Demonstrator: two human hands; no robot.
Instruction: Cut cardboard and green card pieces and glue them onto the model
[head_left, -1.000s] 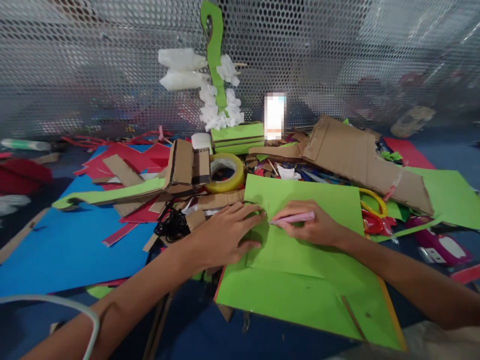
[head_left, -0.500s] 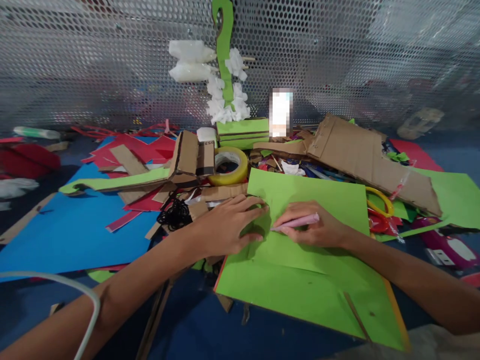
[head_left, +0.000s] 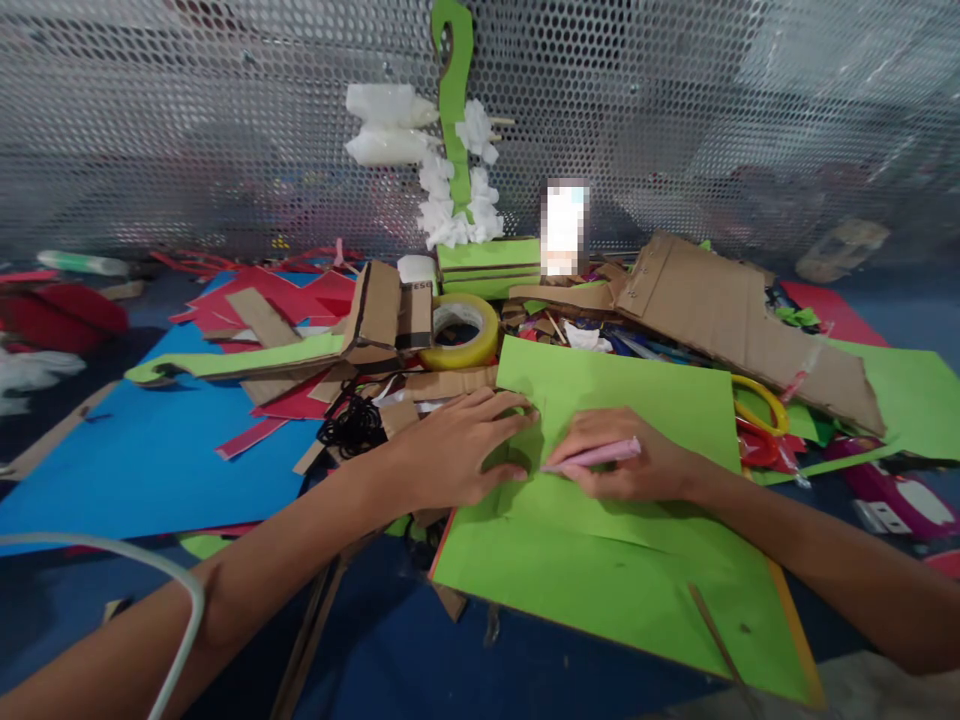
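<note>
My right hand grips a pink pen, its tip down on a light green sheet. To the left, my left hand lies with fingers spread over the sheet's left edge. Beneath that sheet is a larger green sheet with an orange edge. A thin brown strip rests on the lower sheet. Any mark under the pen tip is too faint to make out.
Behind my hands are a yellow tape roll, cut cardboard and scissors with a yellow handle. Blue paper lies at left. A green upright shape with white tufts stands before a perforated metal panel. A white cable crosses my left forearm.
The pen tip has moved slightly down on the sheet, and my right hand with it. My left hand stays in place. The view has shifted a little.
</note>
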